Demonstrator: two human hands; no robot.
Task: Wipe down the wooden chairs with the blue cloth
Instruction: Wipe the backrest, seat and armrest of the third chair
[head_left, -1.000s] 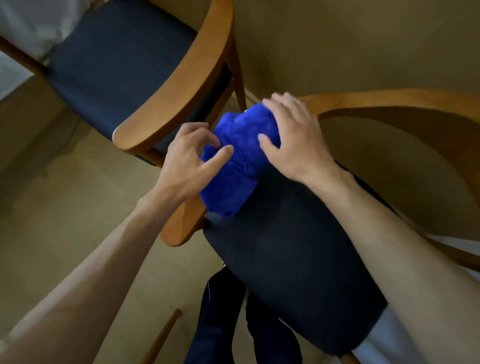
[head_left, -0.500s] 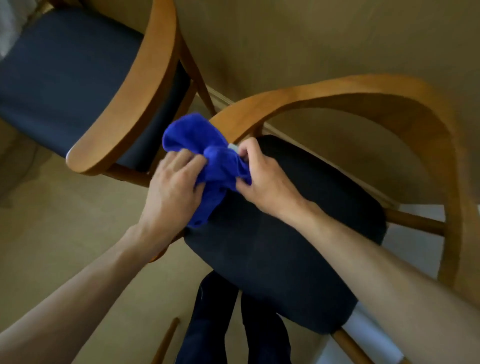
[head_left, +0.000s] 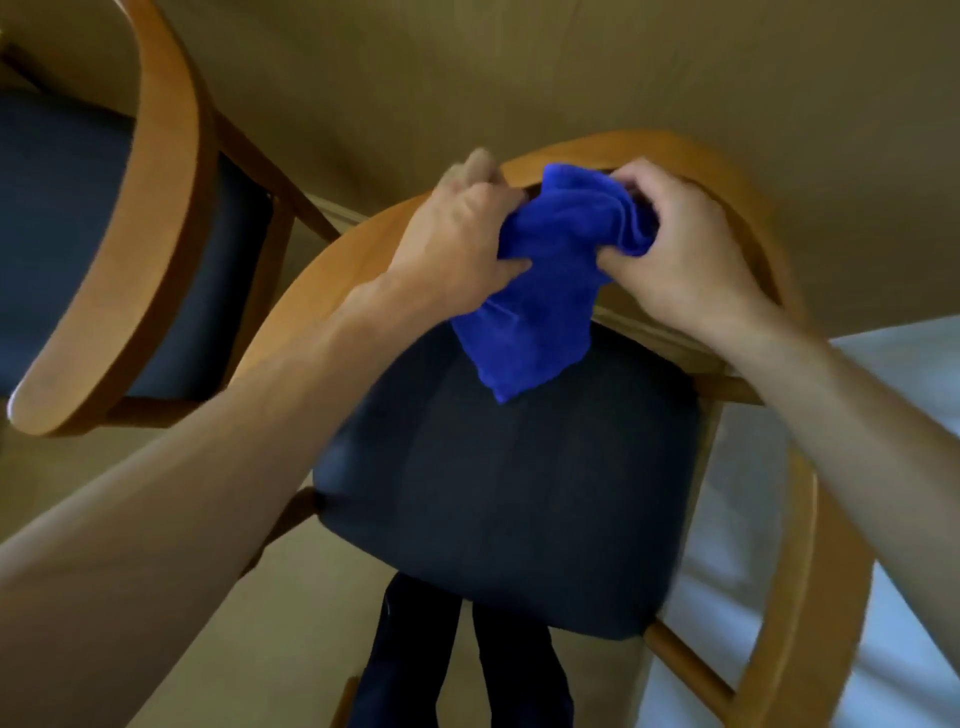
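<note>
A bunched blue cloth (head_left: 540, 291) hangs between both my hands over the back of the near wooden chair (head_left: 810, 545), whose curved rail wraps a dark padded seat (head_left: 509, 509). My left hand (head_left: 462, 244) grips the cloth's left side, against the top of the curved backrest. My right hand (head_left: 675, 254) clutches the cloth's right side at the same rail. The cloth's lower end dangles above the seat's rear edge.
A second wooden chair (head_left: 150, 218) with a dark seat stands at the left, its arm close to the near chair. White bedding (head_left: 893, 374) lies at the right. My dark trouser legs (head_left: 457, 660) stand before the seat on beige carpet.
Both hands have carried the cloth from the chair's left arm up to the middle of the curved backrest. The view has swung so the near chair is centred.
</note>
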